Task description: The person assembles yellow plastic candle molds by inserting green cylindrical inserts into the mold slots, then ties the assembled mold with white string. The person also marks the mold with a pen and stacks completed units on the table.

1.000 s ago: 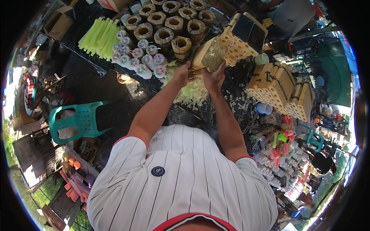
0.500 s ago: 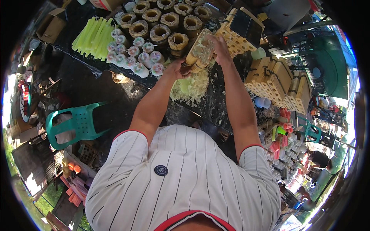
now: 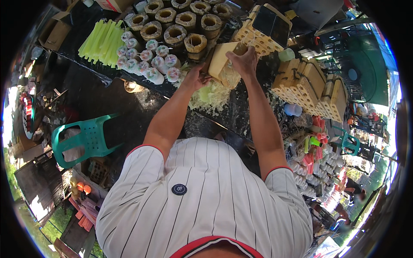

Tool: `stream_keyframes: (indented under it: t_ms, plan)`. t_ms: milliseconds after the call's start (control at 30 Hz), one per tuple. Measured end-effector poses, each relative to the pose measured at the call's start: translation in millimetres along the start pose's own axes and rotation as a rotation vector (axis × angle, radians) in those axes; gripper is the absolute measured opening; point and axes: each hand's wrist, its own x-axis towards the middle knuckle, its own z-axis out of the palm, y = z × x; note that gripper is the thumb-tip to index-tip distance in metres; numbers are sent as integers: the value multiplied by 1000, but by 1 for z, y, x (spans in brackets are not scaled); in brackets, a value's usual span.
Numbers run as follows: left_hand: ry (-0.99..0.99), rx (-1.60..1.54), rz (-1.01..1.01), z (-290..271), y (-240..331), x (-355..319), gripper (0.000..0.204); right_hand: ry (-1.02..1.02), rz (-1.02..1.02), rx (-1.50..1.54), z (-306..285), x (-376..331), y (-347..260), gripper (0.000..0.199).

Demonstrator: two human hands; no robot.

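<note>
A pale yellow wooden-looking block is tilted above the table, one smooth side showing. My right hand is closed over its upper right part, thumb toward me. At its lower left end, my left hand has its fingers curled against the block; their tips are partly hidden. Just under the block lies a heap of pale shavings with a light green piece in it. White wrapped bundles with colourful tops stand to the left of my left hand.
Several thick brown tubes stand at the back, beside light green sticks. A dark phone-like slab rests on a holed yellow block. More holed blocks and a whitish cup are at right. A green chair stands left.
The block has turned in my hands, from its rough, shaving-covered face to a smooth side. My right hand has come down and nearer to me.
</note>
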Motion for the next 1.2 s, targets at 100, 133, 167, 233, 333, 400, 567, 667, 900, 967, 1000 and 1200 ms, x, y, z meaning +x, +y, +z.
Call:
stream_keyframes:
  t_ms: [100, 133, 167, 233, 333, 400, 567, 667, 900, 967, 1000, 1200]
  plan:
    - [-10, 90, 3, 11, 0, -2, 42, 111, 63, 91, -3, -9, 34, 77]
    - [-36, 120, 1, 13, -1, -1, 38, 125, 27, 90, -1, -9, 45, 76]
    - [-62, 149, 3, 14, -3, 0, 35, 139, -12, 88, -1, -9, 51, 74]
    - [-103, 172, 9, 19, -4, -2, 30, 142, -42, 143, -6, -10, 60, 73]
    - [-151, 176, 32, 35, -7, -18, 27, 143, -55, 251, -21, -22, 72, 73]
    - [-162, 198, 33, 40, -19, -28, 29, 163, -85, 237, -22, -50, 92, 75]
    - [-234, 155, 72, 65, -34, -45, 68, 253, -514, 122, -58, -118, 103, 84]
    - [-309, 111, 136, 102, -48, -50, 88, 327, -674, 6, -74, -139, 133, 87]
    - [-247, 157, 293, 149, -83, -23, 82, 242, -553, -13, -71, -164, 197, 118]
    - [-258, 95, 265, 156, -92, -17, 72, 238, -494, -25, -65, -170, 213, 117]
    - [-279, 99, 286, 158, -97, -15, 72, 237, -481, -34, -62, -171, 220, 117]
    - [-354, 280, 536, 164, -106, 7, 53, 344, -489, -107, -21, -174, 269, 127]
